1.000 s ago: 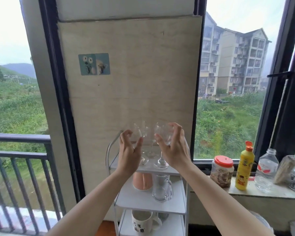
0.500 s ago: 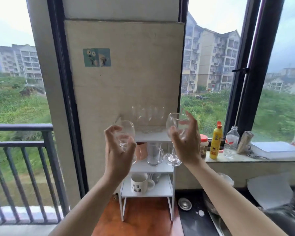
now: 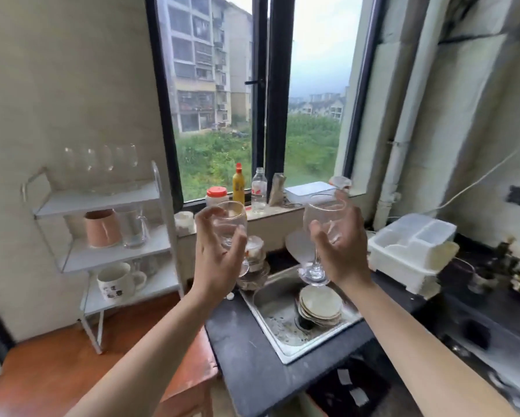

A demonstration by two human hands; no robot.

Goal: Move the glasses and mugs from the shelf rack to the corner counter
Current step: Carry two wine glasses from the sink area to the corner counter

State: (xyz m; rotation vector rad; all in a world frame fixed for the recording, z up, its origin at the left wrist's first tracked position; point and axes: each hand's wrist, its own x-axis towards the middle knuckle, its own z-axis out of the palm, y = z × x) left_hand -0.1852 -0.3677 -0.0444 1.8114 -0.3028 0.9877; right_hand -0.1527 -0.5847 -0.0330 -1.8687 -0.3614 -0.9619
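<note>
Two wine glasses held upright over sink point(image 3: 270, 335): left hand point(image 3: 215, 260) grips left glass point(image 3: 230, 221), right hand point(image 3: 342, 254) grips right glass point(image 3: 323, 215).

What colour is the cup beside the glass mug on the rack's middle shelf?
The cup is salmon pink, seen best in the head view.
</note>
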